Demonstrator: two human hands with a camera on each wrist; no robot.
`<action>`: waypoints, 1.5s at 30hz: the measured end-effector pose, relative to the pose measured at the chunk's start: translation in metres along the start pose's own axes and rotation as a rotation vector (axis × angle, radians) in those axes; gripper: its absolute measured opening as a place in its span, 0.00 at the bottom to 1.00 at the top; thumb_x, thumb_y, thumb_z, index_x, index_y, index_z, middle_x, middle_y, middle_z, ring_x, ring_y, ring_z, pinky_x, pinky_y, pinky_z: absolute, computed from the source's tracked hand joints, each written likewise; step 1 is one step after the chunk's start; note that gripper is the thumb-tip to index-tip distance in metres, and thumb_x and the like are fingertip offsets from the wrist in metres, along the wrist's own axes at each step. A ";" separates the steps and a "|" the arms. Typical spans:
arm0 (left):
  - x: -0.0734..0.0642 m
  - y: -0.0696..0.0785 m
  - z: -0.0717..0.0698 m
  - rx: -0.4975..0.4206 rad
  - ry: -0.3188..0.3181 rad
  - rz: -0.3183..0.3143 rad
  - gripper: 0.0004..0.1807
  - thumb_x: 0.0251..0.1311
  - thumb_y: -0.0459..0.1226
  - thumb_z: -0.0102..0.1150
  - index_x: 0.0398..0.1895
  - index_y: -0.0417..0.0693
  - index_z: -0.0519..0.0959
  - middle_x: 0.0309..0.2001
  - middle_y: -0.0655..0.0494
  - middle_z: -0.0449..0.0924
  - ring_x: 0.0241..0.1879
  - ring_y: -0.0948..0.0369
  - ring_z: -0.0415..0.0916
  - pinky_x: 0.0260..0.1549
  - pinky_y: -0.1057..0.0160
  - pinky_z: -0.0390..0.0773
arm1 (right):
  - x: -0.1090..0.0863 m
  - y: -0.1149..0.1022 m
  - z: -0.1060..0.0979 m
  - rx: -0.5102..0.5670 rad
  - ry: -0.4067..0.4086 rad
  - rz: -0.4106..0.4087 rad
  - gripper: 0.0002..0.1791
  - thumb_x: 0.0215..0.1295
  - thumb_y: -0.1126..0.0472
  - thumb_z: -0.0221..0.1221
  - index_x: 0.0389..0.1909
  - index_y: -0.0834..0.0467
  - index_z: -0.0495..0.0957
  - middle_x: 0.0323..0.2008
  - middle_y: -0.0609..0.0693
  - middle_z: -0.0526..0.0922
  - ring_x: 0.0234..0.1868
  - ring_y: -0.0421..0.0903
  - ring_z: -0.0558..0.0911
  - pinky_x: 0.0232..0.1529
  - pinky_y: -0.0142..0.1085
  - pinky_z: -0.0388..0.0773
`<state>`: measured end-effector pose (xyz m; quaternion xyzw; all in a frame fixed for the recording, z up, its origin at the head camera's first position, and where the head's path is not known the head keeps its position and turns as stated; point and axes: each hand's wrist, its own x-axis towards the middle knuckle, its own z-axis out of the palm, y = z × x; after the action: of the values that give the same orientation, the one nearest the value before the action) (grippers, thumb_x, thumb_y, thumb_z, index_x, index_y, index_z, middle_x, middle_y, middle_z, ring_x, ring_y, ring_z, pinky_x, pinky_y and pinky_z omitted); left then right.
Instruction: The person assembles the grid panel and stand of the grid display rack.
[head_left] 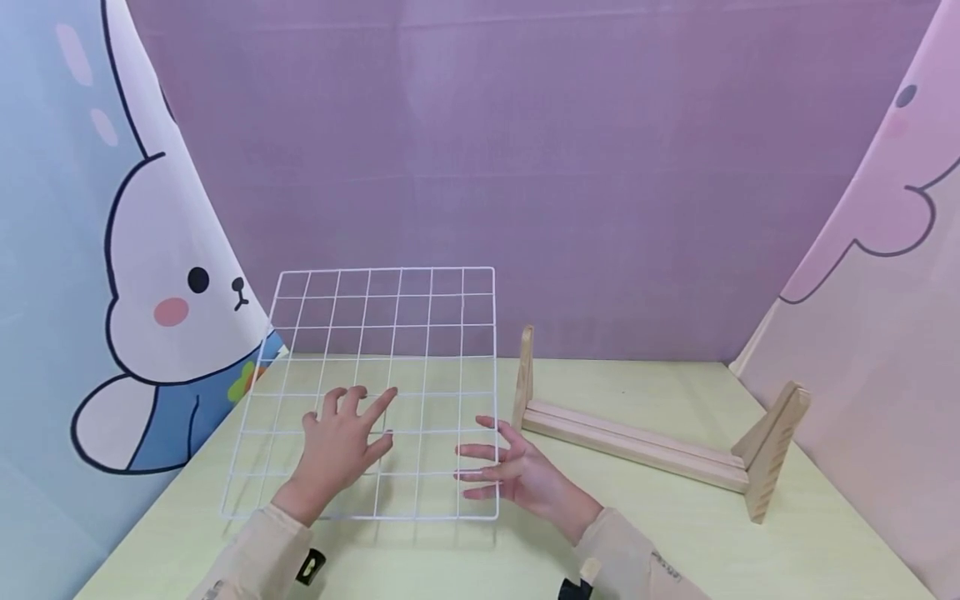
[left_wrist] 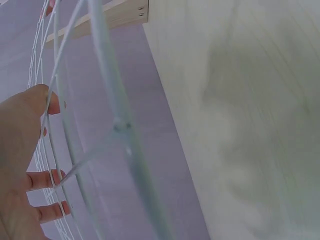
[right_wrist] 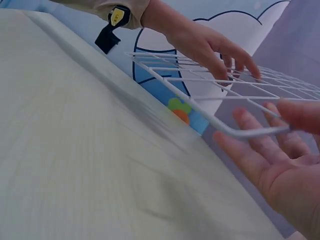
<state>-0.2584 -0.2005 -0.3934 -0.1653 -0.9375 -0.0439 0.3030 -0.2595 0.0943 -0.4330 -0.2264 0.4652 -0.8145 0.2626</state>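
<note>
A white wire grid panel (head_left: 426, 357) is held tilted above the table, its far edge raised. My left hand (head_left: 333, 446) lies over its lower left part. In the left wrist view the thumb (left_wrist: 42, 100) hooks at a wire and other fingertips poke through the mesh. My right hand (head_left: 532, 479) holds the grid near its lower right corner. From the right wrist, the thumb (right_wrist: 300, 115) lies over the grid's edge (right_wrist: 200, 112) and the fingers spread underneath.
A wooden stand (head_left: 637, 446) with two upright ends and a grooved crossbar sits on the pale table (head_left: 630, 550), right of the grid. A purple cloth (head_left: 600, 183) hangs behind, and a rabbit-print cloth (head_left: 172, 250) at the left.
</note>
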 end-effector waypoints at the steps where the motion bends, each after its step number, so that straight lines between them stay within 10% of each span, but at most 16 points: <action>1: 0.000 0.000 0.000 -0.003 -0.001 -0.002 0.31 0.56 0.50 0.63 0.66 0.60 0.73 0.54 0.41 0.72 0.55 0.38 0.67 0.30 0.35 0.71 | -0.002 -0.002 -0.002 -0.021 0.010 -0.002 0.40 0.64 0.81 0.46 0.75 0.53 0.52 0.59 0.59 0.77 0.55 0.62 0.80 0.55 0.59 0.73; 16: -0.002 0.000 -0.002 0.012 0.032 -0.007 0.31 0.54 0.48 0.67 0.64 0.59 0.75 0.53 0.41 0.72 0.54 0.37 0.67 0.29 0.34 0.71 | -0.046 -0.058 -0.042 -0.217 0.087 -0.043 0.34 0.71 0.74 0.48 0.74 0.48 0.56 0.63 0.63 0.72 0.57 0.54 0.80 0.58 0.55 0.74; 32: -0.003 -0.001 -0.007 0.020 0.009 -0.024 0.30 0.55 0.48 0.66 0.64 0.59 0.75 0.53 0.41 0.72 0.55 0.37 0.66 0.32 0.33 0.72 | -0.112 -0.111 -0.097 -0.085 -0.153 -0.295 0.35 0.72 0.80 0.31 0.72 0.49 0.61 0.63 0.58 0.74 0.64 0.56 0.75 0.62 0.49 0.70; 45: -0.005 -0.003 -0.007 0.028 0.012 -0.028 0.30 0.55 0.48 0.67 0.64 0.59 0.76 0.53 0.40 0.72 0.55 0.37 0.66 0.33 0.32 0.71 | -0.170 -0.135 -0.130 -0.117 -0.185 -0.416 0.35 0.71 0.82 0.24 0.74 0.57 0.56 0.65 0.63 0.72 0.65 0.58 0.74 0.63 0.48 0.70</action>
<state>-0.2519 -0.2056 -0.3905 -0.1478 -0.9383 -0.0358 0.3105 -0.2396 0.3440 -0.3966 -0.4058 0.4290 -0.7985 0.1171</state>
